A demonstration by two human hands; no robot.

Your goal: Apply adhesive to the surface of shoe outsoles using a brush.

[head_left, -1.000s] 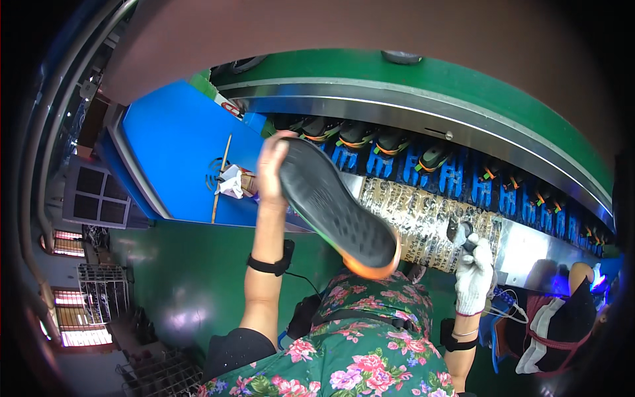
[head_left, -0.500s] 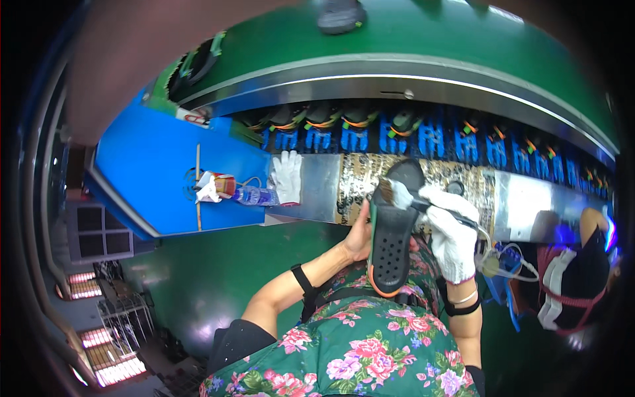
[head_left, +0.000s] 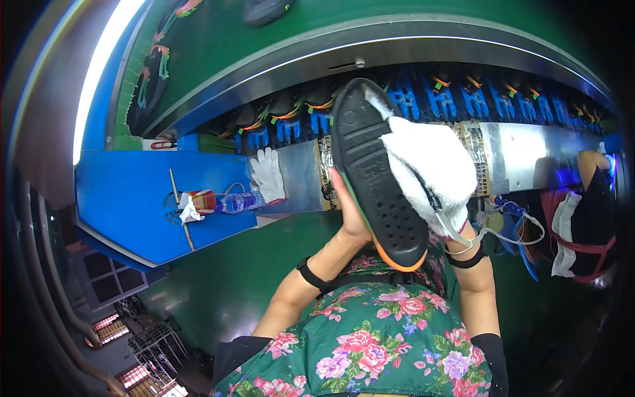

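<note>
A black shoe sole (head_left: 367,175) with grooves, rows of small holes and an orange and green edge is raised in front of me, tilted, its toe end away from me. My bare left hand (head_left: 352,215) grips it along the left edge. My right hand (head_left: 433,172), in a white knitted glove, is closed round a brush whose pale bristles (head_left: 378,104) touch the sole near the toe. Most of the brush handle is hidden by the glove. A thin clear tube (head_left: 493,231) runs from beside this hand toward the right.
Ahead, a row of blue racks (head_left: 288,131) carries dark shoe parts under a green conveyor belt (head_left: 410,8). On the blue table (head_left: 126,218) at left are a plastic bottle (head_left: 241,202), a red carton (head_left: 204,200) and a stick. A white glove (head_left: 268,173) lies beside them. Another person's arm (head_left: 592,169) is at right.
The sole has come up closer to my view and leans left at its toe. The brush has moved from the sole's middle to its toe end. My view has shifted somewhat.
</note>
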